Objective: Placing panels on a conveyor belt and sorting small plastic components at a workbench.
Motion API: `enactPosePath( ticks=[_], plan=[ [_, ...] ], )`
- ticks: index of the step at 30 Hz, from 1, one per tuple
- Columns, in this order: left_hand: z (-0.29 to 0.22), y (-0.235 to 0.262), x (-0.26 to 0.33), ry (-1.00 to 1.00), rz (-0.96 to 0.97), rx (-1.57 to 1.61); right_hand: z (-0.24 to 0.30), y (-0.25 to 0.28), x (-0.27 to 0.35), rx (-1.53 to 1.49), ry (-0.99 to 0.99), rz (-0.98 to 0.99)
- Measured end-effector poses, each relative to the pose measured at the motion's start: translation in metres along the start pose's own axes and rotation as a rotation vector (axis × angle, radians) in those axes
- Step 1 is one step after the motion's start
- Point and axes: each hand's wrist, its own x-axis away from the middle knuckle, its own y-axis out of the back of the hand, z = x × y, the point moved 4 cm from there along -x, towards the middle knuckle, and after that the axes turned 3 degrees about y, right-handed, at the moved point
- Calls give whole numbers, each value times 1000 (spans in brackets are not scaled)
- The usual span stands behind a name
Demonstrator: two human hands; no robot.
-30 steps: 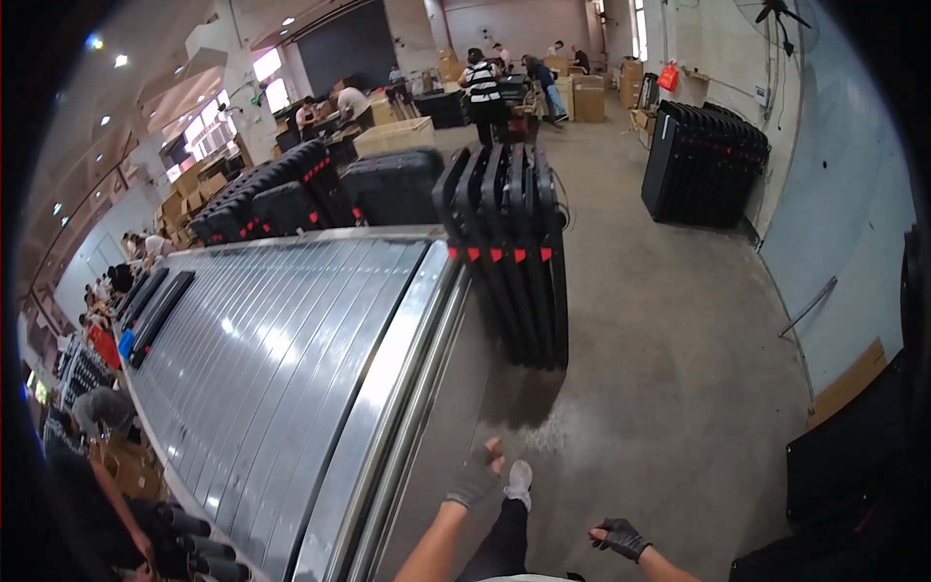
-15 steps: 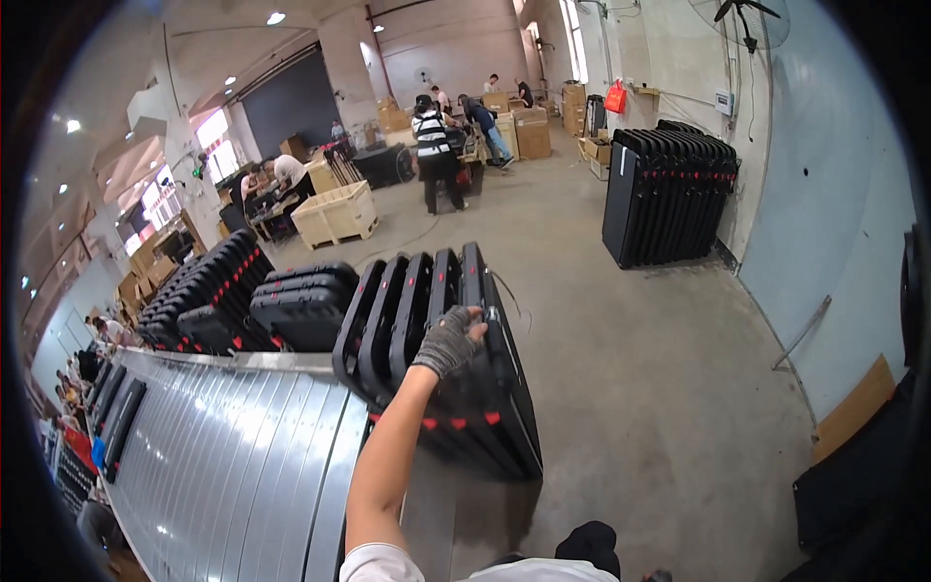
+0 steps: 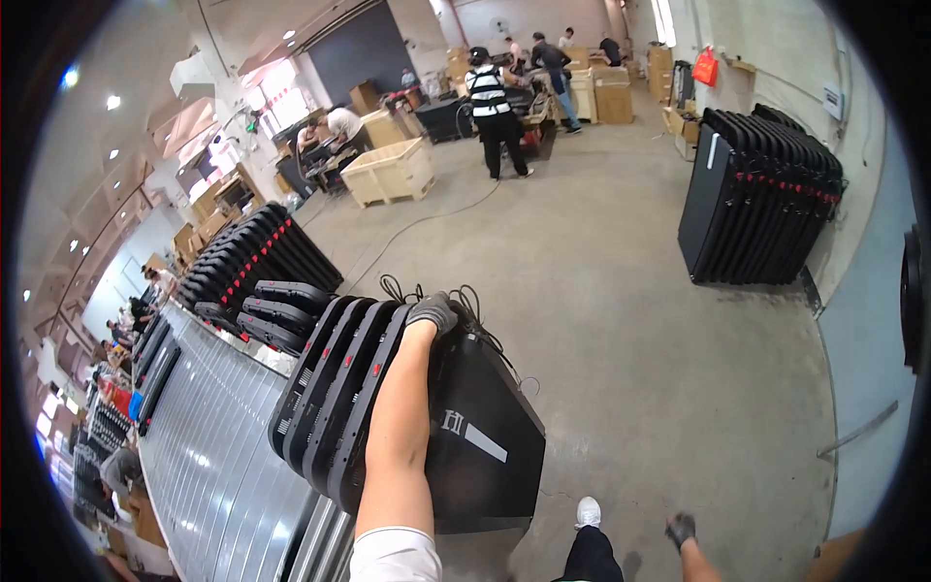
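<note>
Left fingers: gloved left hand (image 3: 433, 312) clenched over the top edge of the black panel (image 3: 482, 438).
Right fingers: gloved right hand (image 3: 681, 529) low near the floor (image 3: 630, 320); grip cannot be told.
Panel: upright, outermost in a row of panels (image 3: 335, 398), beside the metal conveyor (image 3: 213, 456).
Farther off: panel rack (image 3: 761, 204) by the wall.

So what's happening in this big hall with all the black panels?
A person in dark gloves has the left hand on the top edge of the outermost black panel in a row standing upright beside a long metal conveyor. The right hand hangs free and low, holding nothing. Another upright stack of panels stands by the right wall. Farther back, other people work among wooden crates.
</note>
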Motion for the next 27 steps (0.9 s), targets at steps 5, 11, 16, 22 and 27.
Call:
enactPosePath(
  ticks=[5, 11, 16, 22, 27],
  plan=[
    [-23, -11, 10, 2, -104, 7, 260, 182, -95, -244, 410, -144],
    [-75, 7, 176, -175, -304, 73, 551, 211, -68, -446, 903, -136],
    [-60, 22, 323, -195, -262, 240, 618, 170, 0, -356, 993, 567],
    [34, 5, 490, -10, -317, 339, 517, 127, 176, -408, 979, 552],
    [100, -28, 594, 142, -389, 317, 424, -10, 338, -618, 812, 675]
  ],
)
